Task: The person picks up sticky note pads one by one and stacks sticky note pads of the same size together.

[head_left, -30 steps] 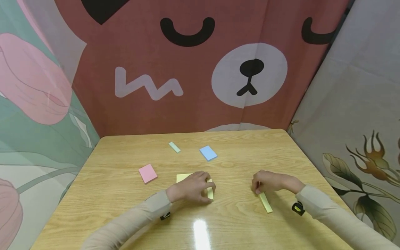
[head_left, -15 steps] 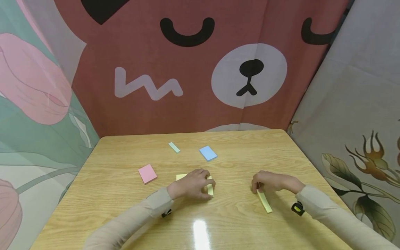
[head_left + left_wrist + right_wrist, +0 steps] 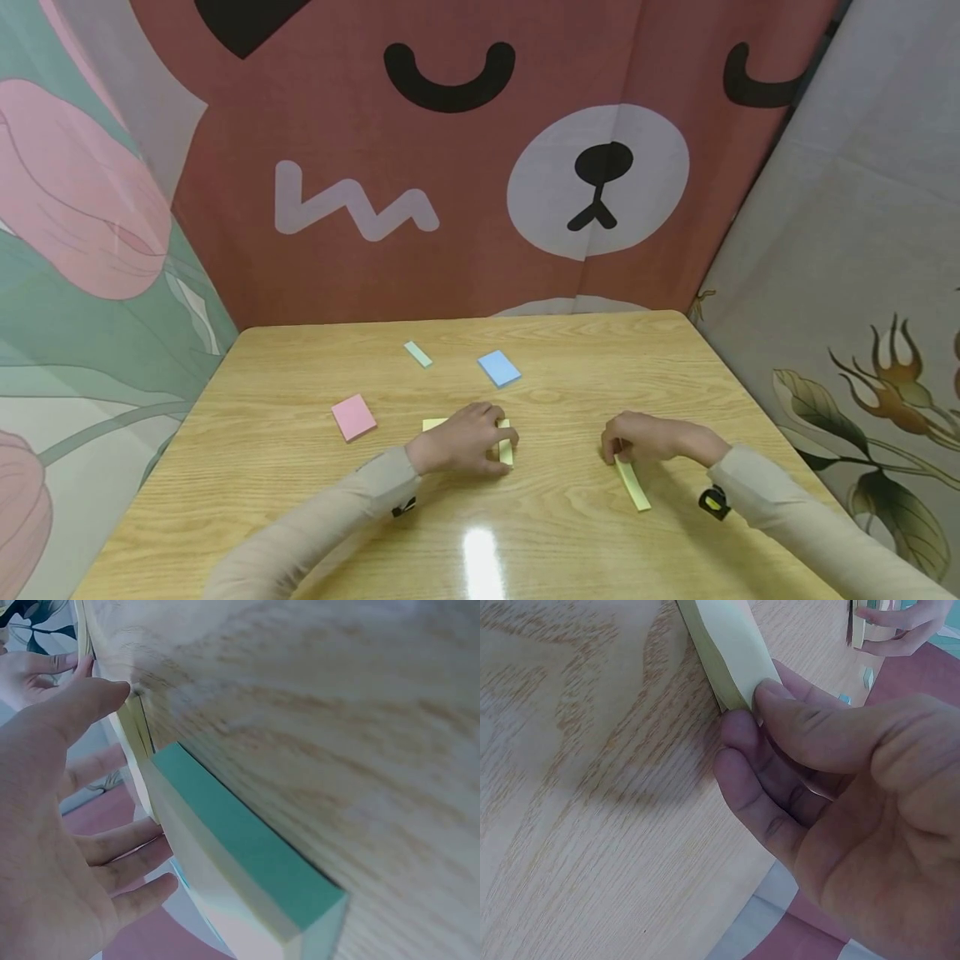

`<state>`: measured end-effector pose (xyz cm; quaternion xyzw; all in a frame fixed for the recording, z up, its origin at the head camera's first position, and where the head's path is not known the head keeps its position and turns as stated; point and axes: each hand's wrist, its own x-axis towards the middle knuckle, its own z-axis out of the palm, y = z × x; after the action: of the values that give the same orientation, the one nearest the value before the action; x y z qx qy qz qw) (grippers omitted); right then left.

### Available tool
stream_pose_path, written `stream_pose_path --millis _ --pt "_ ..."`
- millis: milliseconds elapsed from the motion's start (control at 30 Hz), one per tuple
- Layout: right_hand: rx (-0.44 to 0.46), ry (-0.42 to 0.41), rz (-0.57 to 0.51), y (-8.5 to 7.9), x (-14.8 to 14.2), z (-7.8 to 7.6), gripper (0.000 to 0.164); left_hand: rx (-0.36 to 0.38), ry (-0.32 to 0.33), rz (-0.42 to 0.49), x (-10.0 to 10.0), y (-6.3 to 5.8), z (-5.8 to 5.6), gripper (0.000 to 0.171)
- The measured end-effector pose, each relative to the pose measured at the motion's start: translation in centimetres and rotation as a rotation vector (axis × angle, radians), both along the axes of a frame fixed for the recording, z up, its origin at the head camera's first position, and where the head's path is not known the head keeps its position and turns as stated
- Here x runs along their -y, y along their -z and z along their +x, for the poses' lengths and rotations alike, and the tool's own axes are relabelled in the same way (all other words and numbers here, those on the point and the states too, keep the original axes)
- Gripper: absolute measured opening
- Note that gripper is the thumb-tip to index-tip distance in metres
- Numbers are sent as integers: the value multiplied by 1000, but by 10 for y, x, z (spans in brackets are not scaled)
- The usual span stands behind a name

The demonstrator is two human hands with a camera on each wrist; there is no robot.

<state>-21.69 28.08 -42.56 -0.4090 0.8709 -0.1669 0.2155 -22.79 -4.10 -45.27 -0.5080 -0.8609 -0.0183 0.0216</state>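
My left hand (image 3: 457,440) is over a wide yellow sticky note pad (image 3: 432,424), mostly hidden beneath it. Its thumb and fingers hold a narrow yellow sticky note pad (image 3: 506,454) at the wide pad's right side. In the left wrist view, the wide pad (image 3: 247,840) shows a green edge, and the narrow pad (image 3: 135,731) lies between thumb and fingers. To the right, my right hand (image 3: 645,435) pinches the far end of another narrow yellow sticky note pad (image 3: 633,485). That pad's pinched end (image 3: 739,667) sits between thumb and fingertips, close to the wood.
A pink sticky note pad (image 3: 354,417) lies on the left of the wooden table (image 3: 555,533). Farther back are a blue sticky note pad (image 3: 499,367) and a small green strip pad (image 3: 418,354). Printed curtains (image 3: 480,275) enclose the table's back and sides.
My left hand has shifted slightly away from me, with the narrow pad sliding the same way along the wide one. My right hand and its narrow pad have moved slightly left.
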Motion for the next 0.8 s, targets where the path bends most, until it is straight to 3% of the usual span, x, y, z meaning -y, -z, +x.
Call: stream_pose_path --millis 600,800 --pt "-11 -10 -8 1 -1 1 25 7 3 -33 1 5 -9 43" --pt "-28 -17 -1 2 -1 0 23 12 -25 -47 1 5 -9 57"
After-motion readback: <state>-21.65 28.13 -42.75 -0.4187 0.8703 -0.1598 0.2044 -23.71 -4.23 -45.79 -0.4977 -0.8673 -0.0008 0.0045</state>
